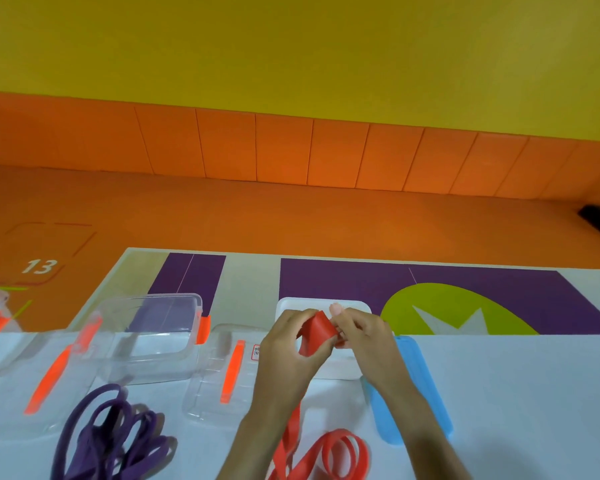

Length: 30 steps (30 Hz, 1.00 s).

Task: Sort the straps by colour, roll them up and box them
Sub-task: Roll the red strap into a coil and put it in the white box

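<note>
Both my hands are raised over a white box point(340, 367) in the middle of the table. My left hand point(288, 348) and my right hand point(359, 336) each pinch the end of a red strap point(316, 332), which bends between them. The rest of that strap hangs down behind my left forearm to red loops point(340, 452) lying on the table near the front edge. A tangle of purple straps point(115, 441) lies at the front left. The white box is partly hidden by my hands.
A clear box with orange clips point(156, 337) stands at the left, with clear lids with orange clips point(229, 372) beside it. A blue lid point(413, 386) lies right of the white box. The table's far edge borders an orange floor.
</note>
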Each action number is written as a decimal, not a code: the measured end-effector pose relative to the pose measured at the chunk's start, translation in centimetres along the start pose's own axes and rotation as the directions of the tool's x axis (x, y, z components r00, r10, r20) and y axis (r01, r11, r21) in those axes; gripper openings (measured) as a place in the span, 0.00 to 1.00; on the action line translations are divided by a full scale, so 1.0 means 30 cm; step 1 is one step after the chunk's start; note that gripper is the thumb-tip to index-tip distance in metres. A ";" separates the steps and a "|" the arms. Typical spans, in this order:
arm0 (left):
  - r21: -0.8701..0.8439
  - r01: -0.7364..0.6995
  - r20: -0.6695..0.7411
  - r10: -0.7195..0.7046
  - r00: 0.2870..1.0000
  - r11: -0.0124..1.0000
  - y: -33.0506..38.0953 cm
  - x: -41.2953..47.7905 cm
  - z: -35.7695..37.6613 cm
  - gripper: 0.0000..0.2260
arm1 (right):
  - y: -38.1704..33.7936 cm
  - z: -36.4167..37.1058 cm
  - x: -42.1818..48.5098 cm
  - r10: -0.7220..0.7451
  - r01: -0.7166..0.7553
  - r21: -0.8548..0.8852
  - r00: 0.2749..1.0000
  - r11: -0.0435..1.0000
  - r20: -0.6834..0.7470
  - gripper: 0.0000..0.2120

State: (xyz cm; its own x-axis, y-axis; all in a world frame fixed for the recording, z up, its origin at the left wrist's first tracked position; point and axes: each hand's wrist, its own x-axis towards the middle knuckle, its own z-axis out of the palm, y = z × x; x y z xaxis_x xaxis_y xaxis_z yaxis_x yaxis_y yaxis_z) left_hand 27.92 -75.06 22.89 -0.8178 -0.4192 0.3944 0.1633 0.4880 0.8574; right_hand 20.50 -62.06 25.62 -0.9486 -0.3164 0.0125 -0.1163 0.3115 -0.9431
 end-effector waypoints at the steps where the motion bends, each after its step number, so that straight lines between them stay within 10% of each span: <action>1: 0.018 -0.011 0.009 0.011 1.000 1.000 -0.007 0.003 0.009 0.14 | 0.001 0.000 0.000 0.013 -0.013 0.014 1.000 1.000 0.013 0.18; 7: 0.053 -0.055 0.083 0.051 0.995 0.997 -0.042 0.023 0.036 0.16 | 0.006 -0.007 -0.014 0.170 -0.176 0.292 0.984 0.940 0.045 0.05; 18: 0.036 -0.093 0.049 0.091 0.995 0.995 -0.052 0.002 0.067 0.21 | 0.014 -0.005 -0.022 0.229 -0.224 0.305 0.973 0.926 0.020 0.05; 30: -0.343 0.206 0.084 -0.188 0.979 0.917 0.009 -0.003 0.043 0.24 | 0.010 -0.032 -0.041 0.253 -0.250 0.455 0.966 0.854 0.056 0.10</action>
State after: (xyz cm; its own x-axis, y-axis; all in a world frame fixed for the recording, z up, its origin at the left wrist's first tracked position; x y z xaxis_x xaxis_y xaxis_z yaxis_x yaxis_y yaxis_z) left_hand 27.32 -73.89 22.65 -0.8772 -0.4379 0.1969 0.1710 0.0983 0.9803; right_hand 21.35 -60.72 25.66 -0.9293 -0.2766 -0.2449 0.2718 -0.0628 -0.9603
